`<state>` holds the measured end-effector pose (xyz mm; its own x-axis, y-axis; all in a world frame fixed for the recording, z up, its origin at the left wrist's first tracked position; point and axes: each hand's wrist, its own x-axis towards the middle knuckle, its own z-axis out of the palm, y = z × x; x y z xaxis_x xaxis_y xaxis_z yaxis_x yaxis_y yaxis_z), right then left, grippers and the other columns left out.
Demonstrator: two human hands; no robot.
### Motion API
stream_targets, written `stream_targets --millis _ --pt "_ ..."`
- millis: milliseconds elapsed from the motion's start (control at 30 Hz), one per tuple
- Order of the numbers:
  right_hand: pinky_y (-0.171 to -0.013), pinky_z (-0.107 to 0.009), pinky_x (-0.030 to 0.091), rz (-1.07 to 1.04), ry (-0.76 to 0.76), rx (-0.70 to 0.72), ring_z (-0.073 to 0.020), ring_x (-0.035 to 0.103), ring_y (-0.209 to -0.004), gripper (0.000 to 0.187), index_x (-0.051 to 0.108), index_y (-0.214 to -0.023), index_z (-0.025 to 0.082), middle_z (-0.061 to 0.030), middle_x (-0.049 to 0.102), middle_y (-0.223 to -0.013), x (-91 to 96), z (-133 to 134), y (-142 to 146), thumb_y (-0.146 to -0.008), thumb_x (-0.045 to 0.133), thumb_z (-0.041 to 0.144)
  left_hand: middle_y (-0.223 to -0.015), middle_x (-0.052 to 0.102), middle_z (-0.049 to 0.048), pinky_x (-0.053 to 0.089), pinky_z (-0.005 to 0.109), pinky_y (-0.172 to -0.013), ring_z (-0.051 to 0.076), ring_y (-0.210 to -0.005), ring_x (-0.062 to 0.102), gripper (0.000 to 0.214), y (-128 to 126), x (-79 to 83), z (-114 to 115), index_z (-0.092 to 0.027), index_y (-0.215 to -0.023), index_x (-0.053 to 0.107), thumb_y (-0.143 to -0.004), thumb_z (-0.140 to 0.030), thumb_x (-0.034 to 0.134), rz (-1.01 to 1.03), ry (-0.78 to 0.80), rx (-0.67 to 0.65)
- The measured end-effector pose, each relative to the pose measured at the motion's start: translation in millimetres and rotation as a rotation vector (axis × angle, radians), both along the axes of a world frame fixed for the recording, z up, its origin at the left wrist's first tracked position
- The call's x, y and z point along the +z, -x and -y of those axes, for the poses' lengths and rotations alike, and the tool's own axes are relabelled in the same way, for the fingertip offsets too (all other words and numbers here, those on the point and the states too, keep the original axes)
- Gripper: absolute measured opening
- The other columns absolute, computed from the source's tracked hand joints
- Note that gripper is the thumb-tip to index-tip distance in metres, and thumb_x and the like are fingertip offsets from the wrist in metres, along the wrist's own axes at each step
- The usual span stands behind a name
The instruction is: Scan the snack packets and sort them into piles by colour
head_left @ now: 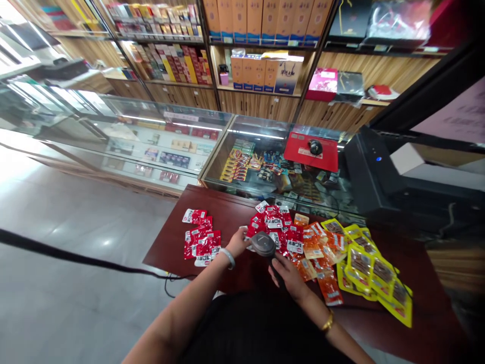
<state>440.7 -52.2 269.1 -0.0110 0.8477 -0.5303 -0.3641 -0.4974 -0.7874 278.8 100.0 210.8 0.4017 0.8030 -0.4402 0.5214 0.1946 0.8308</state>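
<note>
My right hand (290, 275) is wrapped around the handle of a dark barcode scanner (263, 244), whose head points forward and left over the table. Just left of the scanner head, my left hand (238, 242) pinches a small red and white snack packet (248, 241), mostly hidden by the fingers and the scanner. Beyond both hands lies a heap of red packets (273, 217). A smaller group of red packets (202, 240) is spread at the table's left. Orange packets (316, 242) lie right of the scanner, and yellow packets (369, 268) sit farther right.
The dark red wooden table (166, 247) adjoins a glass display counter (215, 146). On the counter lies a red mat (295, 151) with a black mouse (315, 147). A black machine (373, 172) stands at the right. A black cable (94, 263) crosses at left.
</note>
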Motion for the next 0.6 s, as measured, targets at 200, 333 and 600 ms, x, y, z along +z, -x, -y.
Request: stream_targets --millis 200,333,600 --pt "-0.039 -0.020 0.030 0.016 0.014 0.037 -0.0087 0.040 -0.040 0.053 0.059 -0.109 0.020 0.0081 0.047 -0.053 -1.2 -1 5 -0.078 0.066 0.063 -0.103 0.069 0.0081 0.049 0.032 -0.089 0.019 -0.097 0.064 0.026 37 9.3 4 -0.016 -0.106 0.061 -0.084 -0.028 0.062 -0.240 -0.134 0.075" --pt "-0.039 -0.019 0.030 0.022 0.020 0.044 -0.0080 0.040 -0.040 0.051 0.060 -0.104 0.020 0.0083 0.048 -0.053 -0.4 -1 6 -0.077 0.066 0.063 -0.127 0.056 0.0151 0.039 0.042 -0.100 0.031 -0.119 0.050 0.055 97 16.2 6 -0.018 -0.126 0.055 -0.077 -0.038 0.070 -0.814 -0.332 0.147" --pt "-0.039 -0.019 0.031 0.035 0.019 0.104 -0.0077 0.040 -0.040 0.053 0.060 -0.108 0.020 0.0079 0.050 -0.053 -4.7 -2 9 -0.078 0.065 0.063 -0.138 0.044 0.0145 0.034 0.043 -0.099 0.035 -0.124 0.041 0.080 113 18.9 -20 -0.025 -0.136 0.046 -0.066 -0.044 0.078 -1.012 -0.332 -0.080"
